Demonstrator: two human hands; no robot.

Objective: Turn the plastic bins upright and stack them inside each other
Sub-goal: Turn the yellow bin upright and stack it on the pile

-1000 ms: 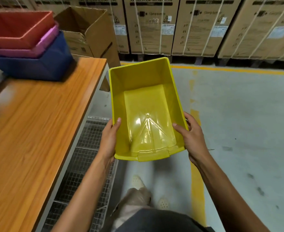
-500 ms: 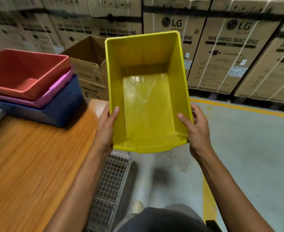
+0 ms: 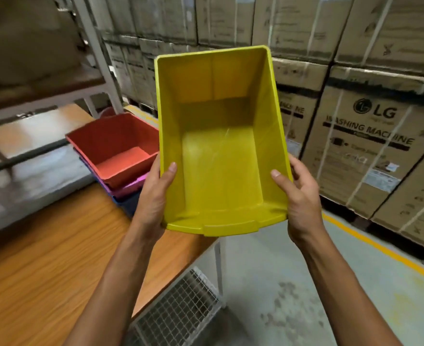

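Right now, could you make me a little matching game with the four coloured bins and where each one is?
Things:
1 yellow bin
2 red bin
3 pink bin
4 blue bin

Places:
A bottom of the stack on the wooden table
B gripped by the left hand and right hand
C top of the stack
D middle of the stack

Pairs: 1-B, 2-C, 3-D, 4-A

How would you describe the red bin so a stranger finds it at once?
Start at the wooden table on the left. A stack of bins sits at its far end. The red bin is topmost, above the pink bin and blue bin.
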